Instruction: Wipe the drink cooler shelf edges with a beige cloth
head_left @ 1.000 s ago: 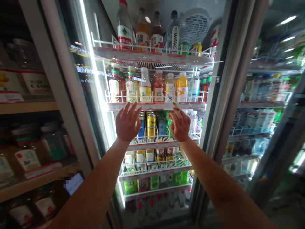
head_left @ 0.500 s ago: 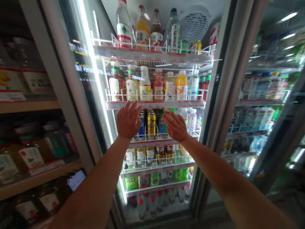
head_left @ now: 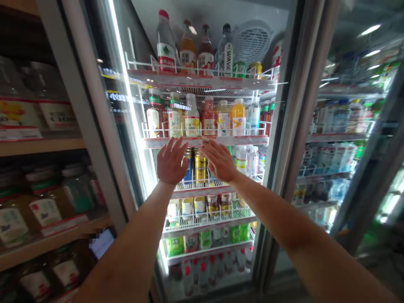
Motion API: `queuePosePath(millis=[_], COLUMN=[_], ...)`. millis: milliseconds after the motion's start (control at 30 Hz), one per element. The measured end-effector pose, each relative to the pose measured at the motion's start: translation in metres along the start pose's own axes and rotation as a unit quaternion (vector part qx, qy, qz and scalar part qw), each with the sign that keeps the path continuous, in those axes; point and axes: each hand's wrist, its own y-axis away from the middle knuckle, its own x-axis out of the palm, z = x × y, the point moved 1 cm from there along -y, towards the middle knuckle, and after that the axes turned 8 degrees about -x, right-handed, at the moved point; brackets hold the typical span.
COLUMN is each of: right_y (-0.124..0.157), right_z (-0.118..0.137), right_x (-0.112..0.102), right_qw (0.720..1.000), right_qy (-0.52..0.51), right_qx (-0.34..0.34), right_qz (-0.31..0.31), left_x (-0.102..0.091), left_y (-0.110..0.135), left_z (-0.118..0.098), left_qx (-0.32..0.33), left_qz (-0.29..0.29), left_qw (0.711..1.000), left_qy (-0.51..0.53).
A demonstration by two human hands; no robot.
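My left hand [head_left: 171, 162] is raised in front of the lit drinks cooler, palm forward, fingers apart and holding nothing. To its right, my right hand [head_left: 221, 160] has its fingers stretched out, slanting up to the left. Between the hands a gold can [head_left: 200, 167] and part of a blue can [head_left: 187, 169] show on the middle shelf. Just above my fingertips runs a shelf front strip [head_left: 186, 142] with juice bottles behind it, an orange one [head_left: 238, 117] among them. I cannot tell whether either hand touches the cooler's glass.
Bottles, such as a red-capped one [head_left: 166, 44], stand on the cooler's top shelf. Lower down are more cans [head_left: 199, 206] and red-capped bottles [head_left: 187, 275]. A metal door frame [head_left: 292, 113] borders the right. Wooden shelves [head_left: 41, 145] with bottles stand at left, beside a phone-like screen [head_left: 102, 243].
My right hand has moved left, closer to my left hand, and now covers part of the space beside the gold can. My left hand stays nearly in place. The view has shifted slightly.
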Motion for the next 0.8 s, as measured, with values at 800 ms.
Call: queuePosePath(millis=[800], right_y=[0.058], right_z=[-0.088], right_x=[-0.036], right_qw=[0.973], right_qy=[0.134], right_qx=[0.186], right_qz=[-0.008], left_x=[0.008], left_y=[0.019], left_z=[0.013], left_qx=[0.017], left_qz=[0.005], left_qw=[1.000], left_qy=[-0.015])
